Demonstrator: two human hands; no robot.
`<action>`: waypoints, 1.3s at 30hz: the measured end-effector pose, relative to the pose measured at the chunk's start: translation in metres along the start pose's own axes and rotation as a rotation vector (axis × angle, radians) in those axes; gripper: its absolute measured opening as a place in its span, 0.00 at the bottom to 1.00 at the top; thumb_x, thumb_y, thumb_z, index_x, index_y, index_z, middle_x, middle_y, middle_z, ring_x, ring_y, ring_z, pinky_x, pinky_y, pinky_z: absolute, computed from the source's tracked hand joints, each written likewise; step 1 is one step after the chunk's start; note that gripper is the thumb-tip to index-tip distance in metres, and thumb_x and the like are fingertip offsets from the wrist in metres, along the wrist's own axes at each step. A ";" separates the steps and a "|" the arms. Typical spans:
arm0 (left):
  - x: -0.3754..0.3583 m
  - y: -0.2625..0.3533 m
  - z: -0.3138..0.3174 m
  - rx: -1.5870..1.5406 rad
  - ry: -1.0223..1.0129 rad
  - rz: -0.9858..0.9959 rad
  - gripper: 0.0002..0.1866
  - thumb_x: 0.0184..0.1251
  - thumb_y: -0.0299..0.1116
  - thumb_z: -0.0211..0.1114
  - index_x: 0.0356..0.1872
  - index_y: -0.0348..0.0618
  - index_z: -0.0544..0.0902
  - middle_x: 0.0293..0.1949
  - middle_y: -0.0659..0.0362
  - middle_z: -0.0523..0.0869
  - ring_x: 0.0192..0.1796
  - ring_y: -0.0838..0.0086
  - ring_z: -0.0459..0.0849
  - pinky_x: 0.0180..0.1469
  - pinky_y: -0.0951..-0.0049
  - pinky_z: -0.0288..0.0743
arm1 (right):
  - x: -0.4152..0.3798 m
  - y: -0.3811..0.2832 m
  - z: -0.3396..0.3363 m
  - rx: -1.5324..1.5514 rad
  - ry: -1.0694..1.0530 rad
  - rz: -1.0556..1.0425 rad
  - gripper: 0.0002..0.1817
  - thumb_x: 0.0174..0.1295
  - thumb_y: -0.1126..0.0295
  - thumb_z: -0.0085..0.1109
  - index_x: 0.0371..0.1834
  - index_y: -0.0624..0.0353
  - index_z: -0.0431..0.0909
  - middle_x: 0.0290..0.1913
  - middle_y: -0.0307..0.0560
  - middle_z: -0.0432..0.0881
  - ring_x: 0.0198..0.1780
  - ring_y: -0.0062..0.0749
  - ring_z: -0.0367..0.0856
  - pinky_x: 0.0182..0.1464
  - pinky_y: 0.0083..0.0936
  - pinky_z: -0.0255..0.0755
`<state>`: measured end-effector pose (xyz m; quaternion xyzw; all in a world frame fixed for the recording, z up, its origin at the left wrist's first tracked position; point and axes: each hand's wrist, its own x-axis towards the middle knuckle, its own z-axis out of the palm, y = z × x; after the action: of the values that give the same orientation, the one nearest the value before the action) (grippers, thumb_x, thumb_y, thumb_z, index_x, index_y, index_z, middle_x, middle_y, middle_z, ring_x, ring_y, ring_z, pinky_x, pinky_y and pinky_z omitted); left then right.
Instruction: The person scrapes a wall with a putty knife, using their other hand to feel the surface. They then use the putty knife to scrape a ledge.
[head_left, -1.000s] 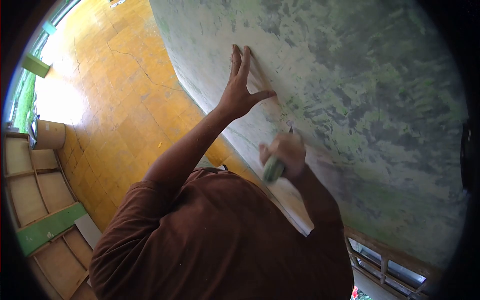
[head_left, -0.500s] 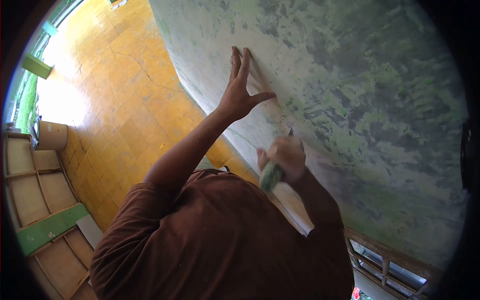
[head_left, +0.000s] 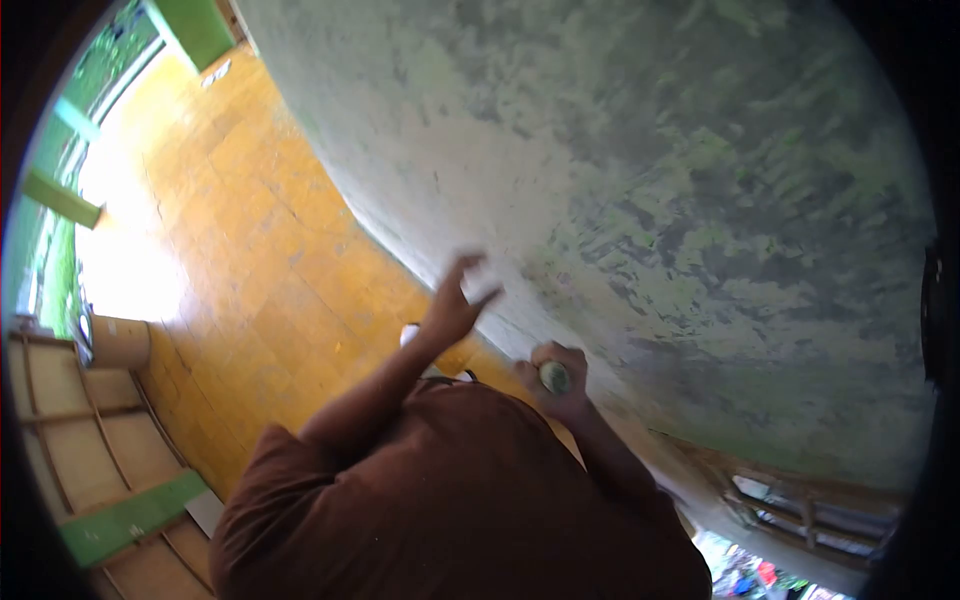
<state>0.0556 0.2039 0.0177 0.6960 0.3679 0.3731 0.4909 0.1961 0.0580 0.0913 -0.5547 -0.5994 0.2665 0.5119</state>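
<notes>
My left hand (head_left: pixel 456 305) is off the wall, its fingers apart and slightly curled, blurred by motion, with nothing in it. My right hand (head_left: pixel 560 378) is wrapped round a tool with a rounded green handle (head_left: pixel 554 377); the handle's end faces the camera and the rest of the tool is hidden. Beside both hands rises a grey wall (head_left: pixel 600 180) with patches of green paint, some of it scraped or worn.
Yellow tiled floor (head_left: pixel 250 230) lies to the left. A round container (head_left: pixel 120 342) stands near a wooden panel frame (head_left: pixel 100 430) at the lower left. At the lower right is a slatted wooden opening (head_left: pixel 810 520). Green posts (head_left: pixel 195 30) stand at the upper left.
My left hand has come off the wall and moved down towards my body. My right hand has dropped lower with the tool, its handle end now facing the camera. The view has shifted.
</notes>
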 end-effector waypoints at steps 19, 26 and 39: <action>0.040 0.074 0.013 -0.384 -1.030 -0.290 0.04 0.61 0.24 0.68 0.31 0.41 0.80 0.31 0.61 0.85 0.33 0.78 0.81 0.48 0.69 0.77 | -0.122 -0.025 -0.022 0.943 0.488 0.335 0.31 0.63 0.54 0.59 0.62 0.64 0.67 0.51 0.56 0.78 0.47 0.41 0.80 0.48 0.37 0.76; 0.053 0.102 0.017 -0.090 -1.200 0.308 0.07 0.54 0.24 0.71 0.33 0.41 0.83 0.28 0.57 0.85 0.34 0.68 0.84 0.61 0.59 0.74 | -0.062 -0.030 0.037 0.316 0.390 0.619 0.19 0.68 0.58 0.55 0.52 0.64 0.74 0.39 0.45 0.80 0.37 0.23 0.77 0.36 0.23 0.72; 0.148 0.102 -0.101 -0.473 -0.228 1.156 0.10 0.68 0.38 0.53 0.43 0.45 0.73 0.36 0.54 0.78 0.52 0.50 0.78 0.67 0.36 0.57 | -0.011 0.025 0.124 0.593 1.112 0.653 0.16 0.73 0.60 0.48 0.32 0.61 0.72 0.19 0.33 0.67 0.19 0.15 0.65 0.22 0.18 0.61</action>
<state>0.0485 0.3499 0.1627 0.6905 -0.2145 0.5725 0.3867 0.0917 0.0849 0.0244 -0.5973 0.0452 0.2355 0.7654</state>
